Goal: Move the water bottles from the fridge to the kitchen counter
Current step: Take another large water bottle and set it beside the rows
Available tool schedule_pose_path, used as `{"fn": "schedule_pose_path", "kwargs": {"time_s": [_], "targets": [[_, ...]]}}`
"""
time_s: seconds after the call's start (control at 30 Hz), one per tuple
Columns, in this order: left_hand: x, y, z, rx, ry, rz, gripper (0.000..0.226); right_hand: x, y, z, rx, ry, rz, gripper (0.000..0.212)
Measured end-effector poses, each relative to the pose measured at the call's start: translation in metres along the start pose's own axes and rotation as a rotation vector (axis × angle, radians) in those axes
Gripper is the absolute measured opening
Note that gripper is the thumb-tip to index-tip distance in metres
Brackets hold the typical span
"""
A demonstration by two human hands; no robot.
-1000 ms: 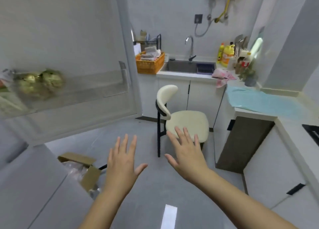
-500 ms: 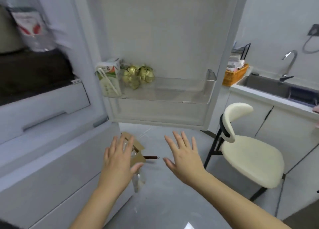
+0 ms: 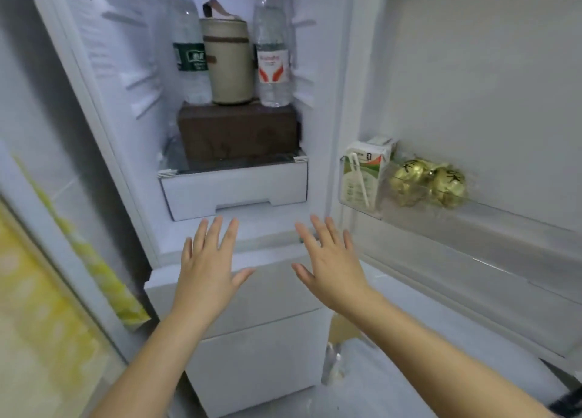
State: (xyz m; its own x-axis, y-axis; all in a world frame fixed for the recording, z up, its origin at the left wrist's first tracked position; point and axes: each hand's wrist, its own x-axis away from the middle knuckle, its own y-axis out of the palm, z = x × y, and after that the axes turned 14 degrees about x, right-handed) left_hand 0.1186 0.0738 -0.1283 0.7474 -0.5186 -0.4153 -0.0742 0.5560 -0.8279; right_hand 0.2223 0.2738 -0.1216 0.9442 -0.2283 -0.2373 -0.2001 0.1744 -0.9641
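The fridge stands open in front of me. Two clear water bottles stand upright inside on a dark brown box: one with a green label at the left, one with a red and white label at the right. Between them sits a beige cylindrical pouch. My left hand and my right hand hover side by side below the shelf, fingers spread, holding nothing. Both hands are well short of the bottles.
A white drawer sits under the box's shelf. The open fridge door at the right carries a small drink carton and gold-wrapped balls in its rack. A yellow patterned wall panel is at the left.
My view has swung left from the kitchen sink and chair to the fridge interior. The bottles have come into sight. Both hands stay spread and empty in front of me.
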Motion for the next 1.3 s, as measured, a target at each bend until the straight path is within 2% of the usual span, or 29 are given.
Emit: {"fn": "schedule_pose_path", "kwargs": {"time_s": [0.3,0.63,0.7,0.77,0.83,0.93,1.1,1.3], "targets": [[-0.122,-0.022,-0.081,-0.003,-0.093,0.128,0.089,-0.176,-0.016,-0.045,0.001,-0.058,0.108,0.071],[-0.277,-0.037,-0.116,0.042,-0.033,0.226,0.082,-0.369,-0.046,-0.030,-0.008,0.081,0.239,0.059],[-0.300,-0.040,-0.117,0.128,-0.059,0.257,0.077,-0.397,-0.054,-0.028,-0.024,0.094,0.300,0.052],[-0.322,-0.043,-0.118,0.399,-0.125,0.298,0.069,-0.422,-0.060,-0.027,-0.059,0.084,0.355,0.046],[-0.343,-0.044,-0.118,0.599,-0.182,0.364,0.061,-0.443,-0.061,-0.026,-0.094,0.083,0.374,0.043],[-0.375,-0.045,-0.123,0.600,-0.249,0.416,0.058,-0.463,-0.056,-0.023,-0.133,0.090,0.342,0.044],[-0.427,-0.048,-0.139,0.571,-0.392,0.382,0.061,-0.475,-0.041,-0.016,-0.171,0.052,0.309,0.042],[-0.483,-0.050,-0.156,0.618,-0.486,0.346,0.084,-0.481,-0.037,-0.013,-0.170,0.036,0.273,0.043]]}}
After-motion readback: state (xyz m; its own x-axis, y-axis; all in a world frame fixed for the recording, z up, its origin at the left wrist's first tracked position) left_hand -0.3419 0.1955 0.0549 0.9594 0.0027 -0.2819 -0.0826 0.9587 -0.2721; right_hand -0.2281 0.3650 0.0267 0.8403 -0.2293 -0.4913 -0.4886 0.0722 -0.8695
